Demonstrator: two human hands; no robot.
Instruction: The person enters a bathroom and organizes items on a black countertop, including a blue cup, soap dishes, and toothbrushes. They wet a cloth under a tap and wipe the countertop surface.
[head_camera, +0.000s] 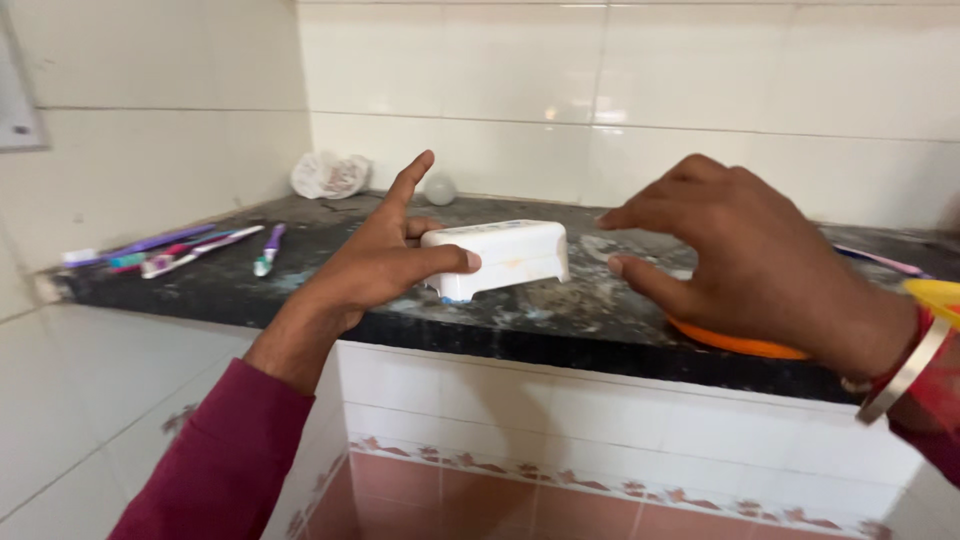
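A white rectangular soap case stands on the dark stone counter near its front edge. My left hand grips the case's left end, thumb along the front and index finger pointing up. My right hand hovers just right of the case with fingers spread and curled, not touching it. A maroon sleeve covers my left forearm, and bangles sit on my right wrist.
Several toothbrushes lie at the counter's left end. A crumpled white bag and a small round ball sit at the back by the tiled wall. An orange dish lies under my right hand. Another toothbrush is far right.
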